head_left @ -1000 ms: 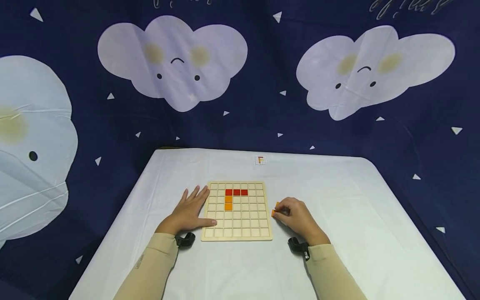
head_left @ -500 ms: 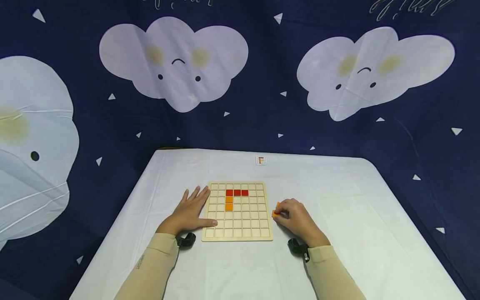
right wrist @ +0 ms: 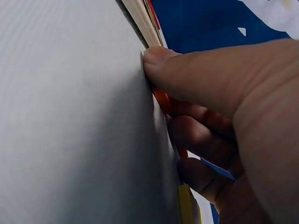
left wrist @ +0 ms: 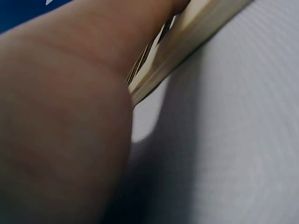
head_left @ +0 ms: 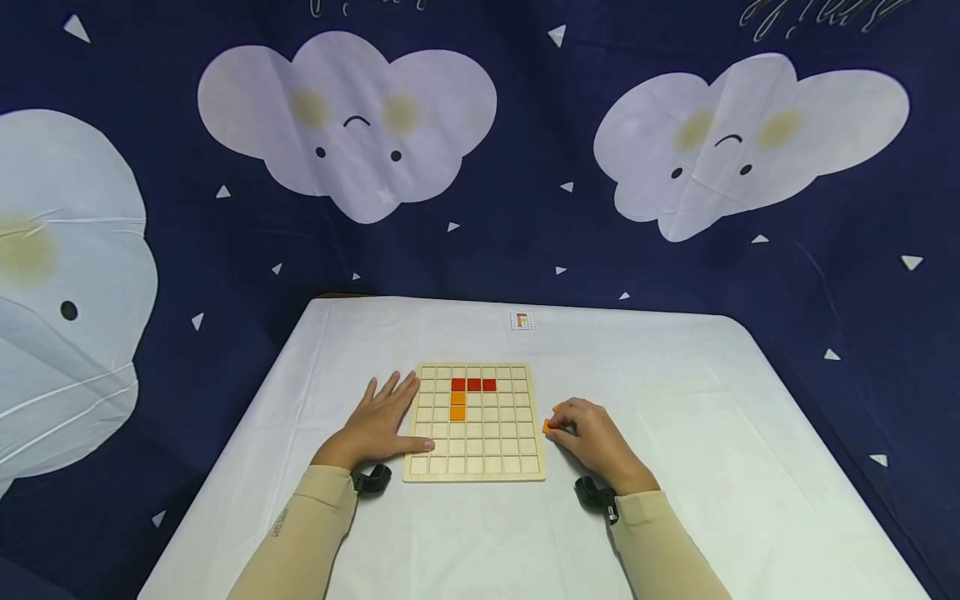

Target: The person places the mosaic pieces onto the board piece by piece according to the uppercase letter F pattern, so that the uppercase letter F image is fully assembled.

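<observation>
A wooden grid board (head_left: pixel 504 467) lies on the table, bearing a row of red square tiles (head_left: pixel 473 385) and two orange tiles (head_left: pixel 457 406) below the row's left end. My left hand (head_left: pixel 378 422) rests with spread fingers at the board's left edge, its thumb over the lower left squares. Right of the board, my right hand (head_left: pixel 592 429) pinches a loose orange tile (head_left: pixel 548 426) low at the table. The right wrist view shows this orange tile (right wrist: pixel 162 100) between thumb and fingers. Another orange tile (head_left: pixel 556 408) is mostly hidden behind the fingers.
A small card (head_left: pixel 522 321) printed with a coloured grid pattern lies near the table's far edge. In the right wrist view a yellow tile (right wrist: pixel 185 203) stands beyond the curled fingers. A dark blue cloth (head_left: pixel 525 250) with clouds hangs behind the white table (head_left: pixel 675 400).
My right fingers have shifted slightly at the orange tiles, and less of the farther tile shows. The left hand and the board stay put.
</observation>
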### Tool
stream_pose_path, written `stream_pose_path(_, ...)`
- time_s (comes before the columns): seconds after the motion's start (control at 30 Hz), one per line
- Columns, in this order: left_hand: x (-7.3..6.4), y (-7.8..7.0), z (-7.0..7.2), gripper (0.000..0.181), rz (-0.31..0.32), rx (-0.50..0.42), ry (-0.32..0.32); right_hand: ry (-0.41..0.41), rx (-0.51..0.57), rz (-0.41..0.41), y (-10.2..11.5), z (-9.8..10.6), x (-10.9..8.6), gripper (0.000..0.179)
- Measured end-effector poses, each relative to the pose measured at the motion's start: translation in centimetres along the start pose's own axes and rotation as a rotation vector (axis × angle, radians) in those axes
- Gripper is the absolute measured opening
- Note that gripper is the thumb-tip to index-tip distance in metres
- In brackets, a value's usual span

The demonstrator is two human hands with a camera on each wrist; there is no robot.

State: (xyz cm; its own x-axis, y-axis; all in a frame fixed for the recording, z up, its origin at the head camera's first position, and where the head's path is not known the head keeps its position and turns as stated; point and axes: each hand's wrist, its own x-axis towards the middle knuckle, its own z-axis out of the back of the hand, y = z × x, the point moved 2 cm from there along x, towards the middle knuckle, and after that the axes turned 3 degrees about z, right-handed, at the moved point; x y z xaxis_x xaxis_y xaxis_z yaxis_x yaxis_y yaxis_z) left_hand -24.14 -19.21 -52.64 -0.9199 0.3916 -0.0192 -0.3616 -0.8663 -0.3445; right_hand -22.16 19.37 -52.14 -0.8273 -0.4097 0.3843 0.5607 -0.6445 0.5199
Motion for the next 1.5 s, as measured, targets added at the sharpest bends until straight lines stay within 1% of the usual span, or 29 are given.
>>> stream_pose_path(0.43, -0.02, -0.02, 0.01, 0.125, 0.008, 0.001, 0.005, 0.013, 0.008, -0.005, -0.13, 0.11, -0.10, 0.012)
stream_pose_path(0.63, 0.18, 0.02, -0.12, 0.126, 0.010, 0.006, 0.003, -0.001, 0.016, -0.005, -0.13, 0.22, -0.13, 0.012)
stream_pose_path(0.93, 0.06, -0.11, 0.15, 0.124, 0.012, -0.010, 0.006, -0.046, 0.021, 0.007, -0.26, 0.17, -0.04, 0.014)
stream_pose_path(1.07, 0.02, -0.15, 0.22, 0.125, 0.018, -0.011, 0.010, -0.063, 0.026, -0.004, -0.26, 0.26, 0.08, 0.013)
stream_pose_path(1.2, 0.07, -0.08, 0.16, 0.125, 0.014, -0.007, -0.005, -0.075, 0.035, -0.024, -0.24, 0.34, 0.20, 0.011)
stream_pose_path(1.33, 0.14, 0.03, -0.02, 0.126, 0.011, -0.004, -0.001, -0.071, 0.036, -0.041, -0.28, 0.25, 0.05, 0.011)
stream_pose_path(1.5, 0.23, 0.25, -0.21, 0.127, 0.014, -0.002, 0.001, -0.079, 0.040, -0.032, -0.24, 0.01, 0.03, 0.011)
